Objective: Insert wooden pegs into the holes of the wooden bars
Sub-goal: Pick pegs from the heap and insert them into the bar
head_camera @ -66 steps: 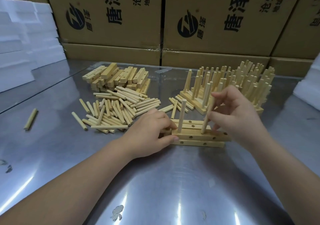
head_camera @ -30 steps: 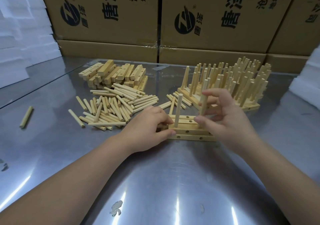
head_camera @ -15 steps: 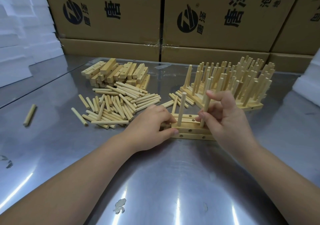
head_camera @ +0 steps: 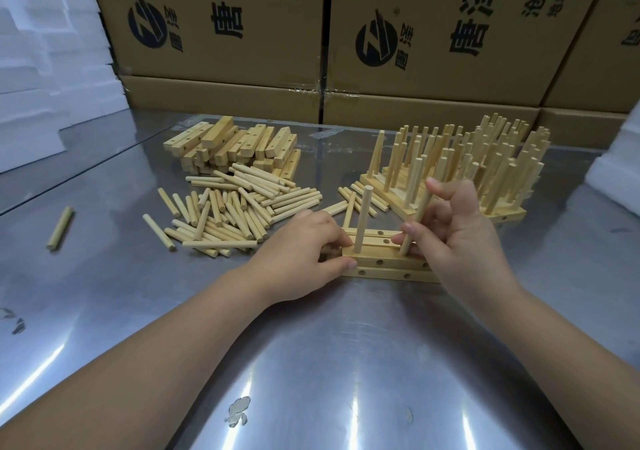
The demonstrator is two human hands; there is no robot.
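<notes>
- Stretching under everything, a steel table (head_camera: 311, 363), taken here as the landmark.
- Standing along the table's far edge, cardboard boxes (head_camera: 221, 24); flanking them at both ends, white foam blocks (head_camera: 48, 79).
- Crowding the table's far right, finished bars bristling with upright pegs (head_camera: 485, 172), suggesting a good share of the job being already done.
- Lying at the table's far centre-left, a heap of empty drilled bars (head_camera: 235, 145), and just nearer than it, a spread of loose pegs (head_camera: 228, 214); judging by both, plenty of work remaining.
- Sitting at the table's middle, the bars in hand (head_camera: 384, 266), stacked and showing several open holes.
- Bracing the left end of those bars, the left hand (head_camera: 298, 259), fingers pinching the wood and keeping it from sliding.
- Working over the right end, the right hand (head_camera: 460, 235), thumb and forefinger grasping a tilted peg (head_camera: 415, 221), its lower tip meeting the top of the bar, seemingly seeking its hole and not yet driven upright.
- Rising near the left end of the same bar, one seated peg (head_camera: 363, 214), standing straight.
- Resting alone toward the table's left edge, a stray peg (head_camera: 60, 228).
</notes>
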